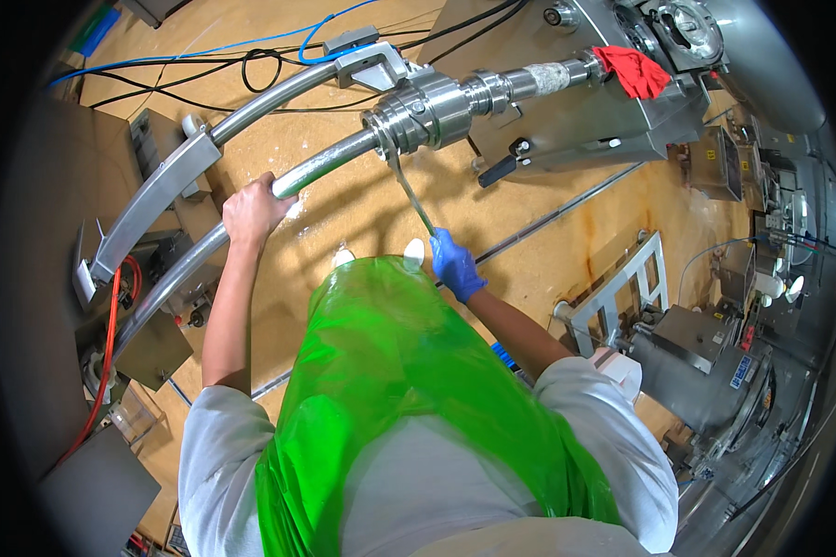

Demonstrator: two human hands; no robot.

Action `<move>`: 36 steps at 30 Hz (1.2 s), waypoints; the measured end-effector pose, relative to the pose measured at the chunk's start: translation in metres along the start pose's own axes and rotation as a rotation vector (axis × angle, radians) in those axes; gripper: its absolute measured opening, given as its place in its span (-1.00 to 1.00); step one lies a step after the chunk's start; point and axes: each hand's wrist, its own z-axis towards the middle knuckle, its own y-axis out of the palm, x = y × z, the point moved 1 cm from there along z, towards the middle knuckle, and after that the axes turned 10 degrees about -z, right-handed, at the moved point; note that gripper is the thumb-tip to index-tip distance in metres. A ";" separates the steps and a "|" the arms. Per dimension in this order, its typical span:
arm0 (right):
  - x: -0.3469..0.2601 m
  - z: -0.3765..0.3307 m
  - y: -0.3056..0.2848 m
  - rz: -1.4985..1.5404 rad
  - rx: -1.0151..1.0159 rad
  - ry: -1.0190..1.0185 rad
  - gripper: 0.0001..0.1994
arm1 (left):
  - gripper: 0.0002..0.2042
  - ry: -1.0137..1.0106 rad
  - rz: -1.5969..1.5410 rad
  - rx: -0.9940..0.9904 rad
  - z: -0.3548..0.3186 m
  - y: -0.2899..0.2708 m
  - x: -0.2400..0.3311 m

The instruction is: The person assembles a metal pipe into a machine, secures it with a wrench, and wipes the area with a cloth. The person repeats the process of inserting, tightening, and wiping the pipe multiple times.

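My bare left hand (254, 212) is wrapped round a shiny steel pipe (330, 160). The pipe runs up to the right into a thick metal coupling (423, 111) with several stepped rings. In a blue glove, my right hand (457, 265) grips the lower end of a long thin metal spanner (411, 190). The spanner's upper end meets the ring where the pipe enters the coupling; whether it is hooked on there I cannot tell. A red cloth (633, 71) hangs over the fitting at the far end of the pipe line.
A second curved pipe (274, 100) with a square-section arm (153, 206) stands at left. Black cables and a blue hose (204, 58) cross the tan floor behind. A large steel machine (567, 121) fills the upper right. A white metal frame (618, 288) is at right; an orange hose (110, 348) hangs at left.
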 end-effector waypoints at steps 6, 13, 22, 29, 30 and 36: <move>0.010 0.005 0.013 0.058 -0.152 0.136 -0.77 | -0.58 0.006 -0.072 -0.030 0.004 0.002 -0.006; 0.026 -0.042 -0.010 0.299 -0.256 0.367 -0.70 | -0.63 0.397 -0.186 0.356 -0.033 0.019 -0.024; 0.084 -0.080 0.067 0.344 -0.561 0.251 -0.73 | -0.71 0.189 -0.190 -0.172 -0.130 0.112 -0.072; 0.119 -0.098 0.105 0.355 -0.564 0.189 -0.79 | -0.79 -0.106 -0.235 -0.426 -0.163 0.145 -0.065; 0.122 -0.099 0.106 0.378 -0.529 0.134 -0.79 | -0.80 -0.126 -0.263 -0.438 -0.162 0.149 -0.063; 0.141 -0.090 0.069 0.731 -0.795 0.393 -0.76 | -0.73 -0.154 -0.392 -0.527 -0.140 0.177 -0.012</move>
